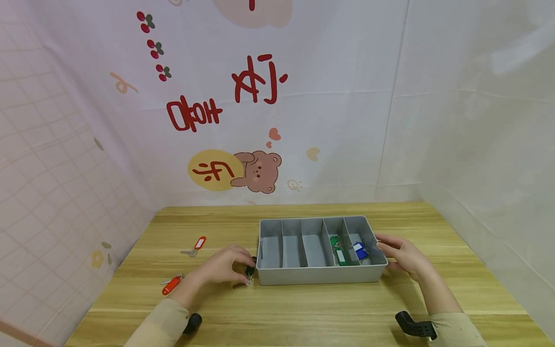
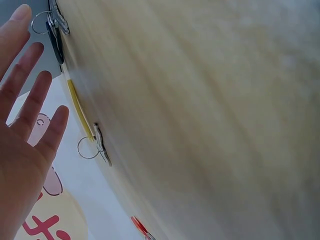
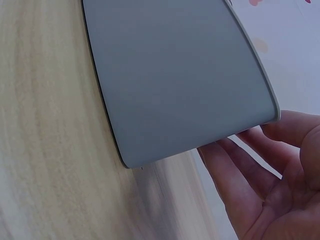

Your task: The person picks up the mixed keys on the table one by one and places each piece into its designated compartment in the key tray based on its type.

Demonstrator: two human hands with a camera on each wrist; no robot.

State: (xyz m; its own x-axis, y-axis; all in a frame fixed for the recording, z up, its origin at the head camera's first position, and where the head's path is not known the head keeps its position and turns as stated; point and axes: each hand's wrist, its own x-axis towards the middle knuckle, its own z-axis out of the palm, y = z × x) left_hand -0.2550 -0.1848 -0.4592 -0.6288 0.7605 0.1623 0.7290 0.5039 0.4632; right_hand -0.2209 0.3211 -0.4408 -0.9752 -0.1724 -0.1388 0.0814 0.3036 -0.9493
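Fingers (image 2: 35, 101) spread, holding nothing — left hand (image 1: 225, 265) beside black-tagged keys (image 1: 249, 272), right hand (image 1: 406, 255) with fingers loosely extended, touching grey divided tray (image 1: 318, 276) at one end

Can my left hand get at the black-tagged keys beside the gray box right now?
Likely yes: your left hand is right beside the black-tagged keys, and nothing seems to stand between them; the gray box is on the keys' other side.

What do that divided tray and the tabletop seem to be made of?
The divided tray looks like smooth gray plastic, judging by its even colour, thin walls and rounded corners. The tabletop shows streaky yellowish grain, suggesting wood, though it may be a printed wood-look surface.
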